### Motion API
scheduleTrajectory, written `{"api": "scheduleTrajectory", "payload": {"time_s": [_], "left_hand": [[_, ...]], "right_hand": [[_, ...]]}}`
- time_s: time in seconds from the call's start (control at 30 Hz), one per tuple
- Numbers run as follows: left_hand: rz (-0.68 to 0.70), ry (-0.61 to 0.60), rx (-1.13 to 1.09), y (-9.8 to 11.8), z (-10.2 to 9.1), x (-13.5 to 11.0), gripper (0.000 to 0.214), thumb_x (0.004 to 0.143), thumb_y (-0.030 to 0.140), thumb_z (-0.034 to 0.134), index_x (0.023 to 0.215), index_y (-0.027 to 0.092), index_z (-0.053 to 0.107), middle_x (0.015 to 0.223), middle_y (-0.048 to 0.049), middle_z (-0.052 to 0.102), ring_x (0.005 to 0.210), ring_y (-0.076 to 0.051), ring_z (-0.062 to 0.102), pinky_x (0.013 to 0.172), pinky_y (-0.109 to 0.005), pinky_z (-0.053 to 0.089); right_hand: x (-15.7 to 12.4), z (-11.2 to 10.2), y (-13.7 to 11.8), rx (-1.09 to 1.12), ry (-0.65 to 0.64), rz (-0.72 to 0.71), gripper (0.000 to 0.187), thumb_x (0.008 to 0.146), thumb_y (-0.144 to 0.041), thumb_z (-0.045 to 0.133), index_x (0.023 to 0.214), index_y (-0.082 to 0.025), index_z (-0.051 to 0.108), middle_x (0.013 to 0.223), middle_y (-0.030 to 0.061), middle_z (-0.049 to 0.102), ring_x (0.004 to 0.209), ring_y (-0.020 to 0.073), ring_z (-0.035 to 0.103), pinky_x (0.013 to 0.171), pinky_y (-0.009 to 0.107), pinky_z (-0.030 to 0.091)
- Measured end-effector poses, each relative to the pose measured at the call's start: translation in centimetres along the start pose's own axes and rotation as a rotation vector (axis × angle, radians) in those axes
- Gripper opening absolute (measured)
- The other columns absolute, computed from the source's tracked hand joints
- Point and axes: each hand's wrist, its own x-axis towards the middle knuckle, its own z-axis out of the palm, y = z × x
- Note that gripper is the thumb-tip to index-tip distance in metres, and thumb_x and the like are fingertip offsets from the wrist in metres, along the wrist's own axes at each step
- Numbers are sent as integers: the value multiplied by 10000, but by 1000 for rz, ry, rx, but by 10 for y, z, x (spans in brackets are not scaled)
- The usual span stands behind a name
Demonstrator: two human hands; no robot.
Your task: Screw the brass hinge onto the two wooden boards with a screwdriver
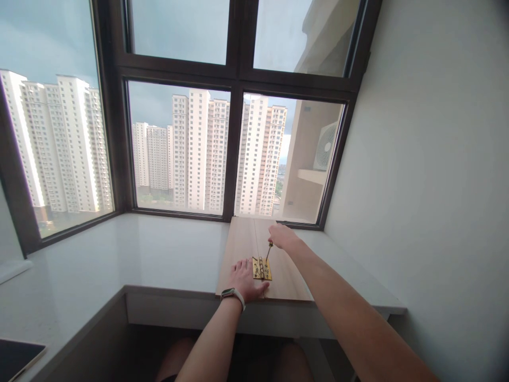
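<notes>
A brass-coloured hinge [262,269] lies unfolded across the seam between two pale wooden boards [240,241]. My right hand [281,235] is closed around the handle of a screwdriver [269,251], which slants down so that its tip meets the upper right part of the hinge. Small dark spots, perhaps screws or holes, dot both hinge leaves. Flat on the boards rests my left hand [247,281], fingers stretched out and thumb along the lower edge of the hinge. A watch with a light strap [234,297] is on the left wrist.
The boards lie on a white windowsill counter [178,249], their near end at its front edge. Dark window frames [234,106] rise behind, and a white wall [429,159] stands to the right. A dark flat device [18,358] sits at the lower left.
</notes>
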Motion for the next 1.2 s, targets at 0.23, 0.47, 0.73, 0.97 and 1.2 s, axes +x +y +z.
{"api": "scheduleTrajectory", "payload": {"time_s": [0.23, 0.47, 0.73, 0.97, 1.2], "left_hand": [[6, 18, -7, 1, -2, 0, 1079, 720, 867, 377, 1562, 195, 308, 1532, -147, 424, 1396, -378, 348, 1154, -486, 248], [-18, -18, 4, 4, -7, -2, 1068, 726, 864, 375, 1574, 222, 281, 1554, -124, 406, 1416, -374, 321, 1168, -483, 214], [-16, -35, 1, 4, -9, -3, 1089, 732, 874, 348, 1584, 200, 266, 1577, -129, 373, 1435, -383, 286, 1174, -497, 204], [-15, -21, -7, 5, -8, -3, 1080, 731, 865, 361, 1577, 197, 282, 1563, -139, 393, 1425, -382, 307, 1168, -498, 219], [-1, -4, -12, 3, -6, -2, 1082, 734, 864, 370, 1571, 183, 291, 1545, -144, 413, 1413, -371, 330, 1179, -484, 215]], "right_hand": [[3, 8, 0, 10, -10, 66, 328, 955, -260, 578, 1245, -130, 658, 1224, 217, 666, 1119, 282, 660, 861, 335, 512], [4, 5, -6, 2, -12, 55, 305, 904, -210, 624, 1190, -120, 686, 1217, 220, 662, 1077, 294, 671, 855, 348, 505], [-2, -5, -10, 25, 22, -78, 253, 852, -111, 659, 1095, -178, 686, 1162, 129, 682, 1089, 229, 648, 868, 278, 468], [-2, -4, -7, 61, 86, 35, 224, 912, -274, 656, 1095, -147, 683, 1149, 168, 668, 1046, 242, 661, 842, 289, 481], [-4, 3, -9, 66, 63, 86, 311, 923, -209, 627, 1211, -96, 651, 1174, 210, 667, 1110, 258, 659, 878, 288, 487]]}}
